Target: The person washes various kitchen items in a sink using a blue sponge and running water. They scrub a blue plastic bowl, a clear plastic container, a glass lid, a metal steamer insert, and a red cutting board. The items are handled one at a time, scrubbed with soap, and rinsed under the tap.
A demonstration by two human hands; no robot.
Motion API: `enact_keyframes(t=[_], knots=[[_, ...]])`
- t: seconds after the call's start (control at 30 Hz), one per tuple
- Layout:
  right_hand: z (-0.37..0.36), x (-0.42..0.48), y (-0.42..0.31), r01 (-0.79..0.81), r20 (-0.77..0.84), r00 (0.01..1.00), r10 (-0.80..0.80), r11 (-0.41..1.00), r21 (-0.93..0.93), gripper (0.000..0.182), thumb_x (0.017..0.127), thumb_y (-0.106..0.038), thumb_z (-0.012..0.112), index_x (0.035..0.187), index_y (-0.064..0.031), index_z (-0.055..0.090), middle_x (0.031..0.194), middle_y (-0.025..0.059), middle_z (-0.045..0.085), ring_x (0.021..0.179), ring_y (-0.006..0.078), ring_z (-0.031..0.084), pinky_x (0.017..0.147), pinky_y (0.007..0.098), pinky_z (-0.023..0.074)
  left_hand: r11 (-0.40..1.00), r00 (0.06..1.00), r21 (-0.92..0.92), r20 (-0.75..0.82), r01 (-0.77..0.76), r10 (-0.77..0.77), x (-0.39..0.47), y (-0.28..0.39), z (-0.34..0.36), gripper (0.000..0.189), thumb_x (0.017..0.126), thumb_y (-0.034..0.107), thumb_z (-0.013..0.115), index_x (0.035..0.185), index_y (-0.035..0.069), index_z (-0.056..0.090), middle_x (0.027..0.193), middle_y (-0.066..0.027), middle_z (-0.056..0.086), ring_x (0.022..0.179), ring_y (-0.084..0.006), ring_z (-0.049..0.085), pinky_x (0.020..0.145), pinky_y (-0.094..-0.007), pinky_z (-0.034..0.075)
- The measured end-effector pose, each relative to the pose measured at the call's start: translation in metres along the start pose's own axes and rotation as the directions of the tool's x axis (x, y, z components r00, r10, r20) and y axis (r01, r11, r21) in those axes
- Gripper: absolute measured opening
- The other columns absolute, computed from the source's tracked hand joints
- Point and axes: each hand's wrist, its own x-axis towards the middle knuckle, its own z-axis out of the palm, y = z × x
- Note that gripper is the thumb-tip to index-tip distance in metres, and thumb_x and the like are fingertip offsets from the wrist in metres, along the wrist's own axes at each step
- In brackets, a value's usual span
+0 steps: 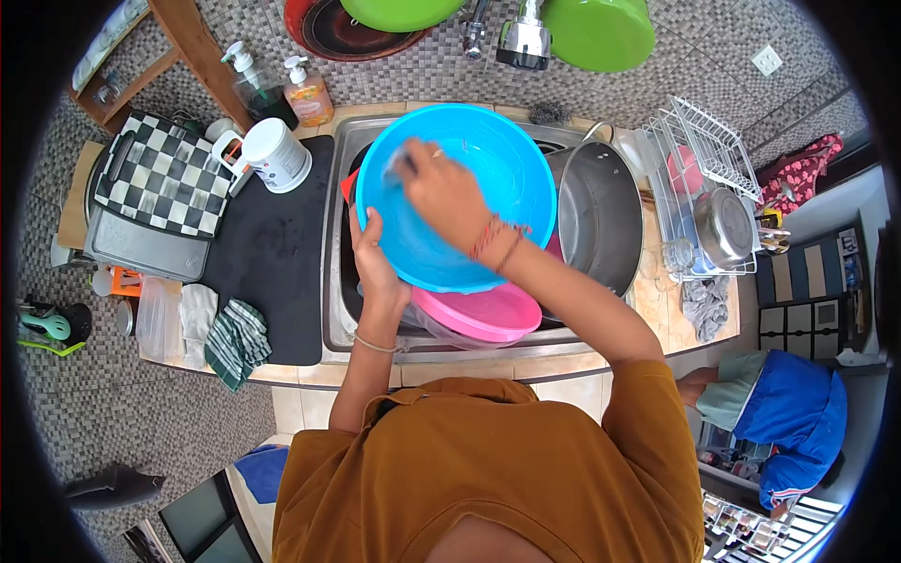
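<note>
A large blue plastic basin (pixel 521 162) is held tilted over the stainless steel sink (pixel 338 310). My left hand (pixel 376 260) grips its rim at the lower left, thumb on the inside. Inside the basin, my right hand (pixel 447 193) presses a scrubber (pixel 395 167) against the left wall; blur hides the scrubber's exact shape. Wet, soapy streaks show on the blue surface. Beneath the basin a pink plastic basin (pixel 486 313) and a clear container (pixel 457 339) are partly hidden. A big steel pot (pixel 605 218) lies tipped at the sink's right side.
Left of the sink, a white lidded jug (pixel 278 155) stands on a black mat (pixel 267 246). Soap pump bottles (pixel 310 98) are behind it. A white wire dish rack (pixel 711 155) with dishes stands at right. The chrome faucet (pixel 524 39) overhangs behind. Another person (pixel 788 415) bends at far right.
</note>
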Motion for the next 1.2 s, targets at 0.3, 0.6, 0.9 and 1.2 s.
enact_keyframes(t=[0.3, 0.6, 0.9, 1.2], knots=[[0.0, -0.007, -0.008, -0.05, 0.126, 0.992, -0.031, 0.803, 0.594, 0.023, 0.08, -0.007, 0.066, 0.101, -0.008, 0.073, 0.117, 0.0128, 0.06, 0.1, 0.0335, 0.064, 0.085, 0.0431, 0.0545, 0.997, 0.994, 0.02, -0.08, -0.072, 0.073, 0.017, -0.013, -0.011, 0.047, 0.103, 0.032, 0.048, 0.141, 0.006, 0.037, 0.136, -0.0154, 0.051, 0.122, -0.0308, 0.054, 0.1, -0.0478, 0.048], [-0.048, -0.054, 0.063, 0.196, 0.479, 0.859, -0.181, 0.98, 0.019, 0.014, 0.079, -0.011, 0.067, 0.092, -0.0088, 0.072, 0.118, 0.0085, 0.059, 0.103, 0.0262, 0.061, 0.087, 0.0395, 0.052, 0.997, 0.999, 0.067, 0.015, -0.03, 0.029, 0.015, 0.018, -0.019, 0.047, 0.101, 0.03, 0.051, 0.14, 0.004, 0.042, 0.134, -0.0161, 0.054, 0.121, -0.0296, 0.055, 0.101, -0.0459, 0.048], [0.003, 0.004, 0.058, 0.179, -0.208, 0.969, -0.134, 0.96, 0.214, 0.021, 0.078, -0.006, 0.066, 0.099, -0.0062, 0.067, 0.113, 0.01, 0.058, 0.103, 0.0283, 0.061, 0.082, 0.0389, 0.0534, 0.973, 0.996, 0.23, 0.089, -0.027, 0.007, 0.017, 0.012, -0.01, 0.044, 0.104, 0.029, 0.049, 0.138, 0.002, 0.047, 0.13, -0.0129, 0.057, 0.117, -0.0238, 0.056, 0.099, -0.0395, 0.047], [0.006, 0.032, 0.021, 0.569, -0.198, 0.811, -0.55, 0.821, 0.052, 0.018, 0.074, -0.011, 0.064, 0.09, -0.0022, 0.064, 0.115, 0.0093, 0.06, 0.107, 0.0251, 0.059, 0.084, 0.0348, 0.0534, 0.987, 0.999, 0.159, 0.038, 0.028, -0.035, 0.021, 0.025, -0.02, 0.045, 0.104, 0.03, 0.046, 0.14, 0.002, 0.044, 0.133, -0.0147, 0.056, 0.118, -0.0274, 0.059, 0.098, -0.0426, 0.05]])
